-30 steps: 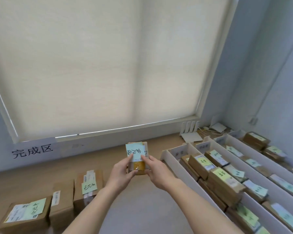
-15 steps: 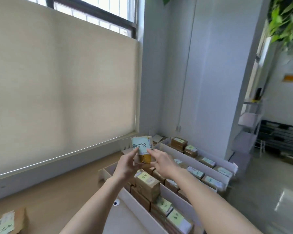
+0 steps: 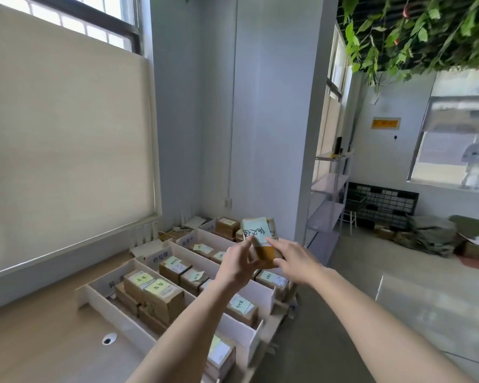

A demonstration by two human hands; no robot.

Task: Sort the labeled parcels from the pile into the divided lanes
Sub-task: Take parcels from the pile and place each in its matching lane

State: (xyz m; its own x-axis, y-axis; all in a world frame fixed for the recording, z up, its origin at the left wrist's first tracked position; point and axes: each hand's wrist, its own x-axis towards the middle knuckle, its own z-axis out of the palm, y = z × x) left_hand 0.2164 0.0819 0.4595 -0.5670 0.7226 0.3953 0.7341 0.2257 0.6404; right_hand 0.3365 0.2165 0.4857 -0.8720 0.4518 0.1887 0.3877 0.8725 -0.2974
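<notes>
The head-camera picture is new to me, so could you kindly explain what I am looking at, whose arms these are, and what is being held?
There is no machine here: a person wears a wide-angle camera on the head, so you look forward and down along their two bare arms. The left hand and the right hand together hold up a small brown cardboard parcel with a pale blue handwritten note, fingers on both sides of it. Below, on the light wooden table, stands a white divided tray of long lanes. The lanes already hold brown cardboard parcels with yellow-green sticky notes, and small white labels mark the lanes' far ends. The held parcel hangs above the lanes, not yet set down.
</notes>
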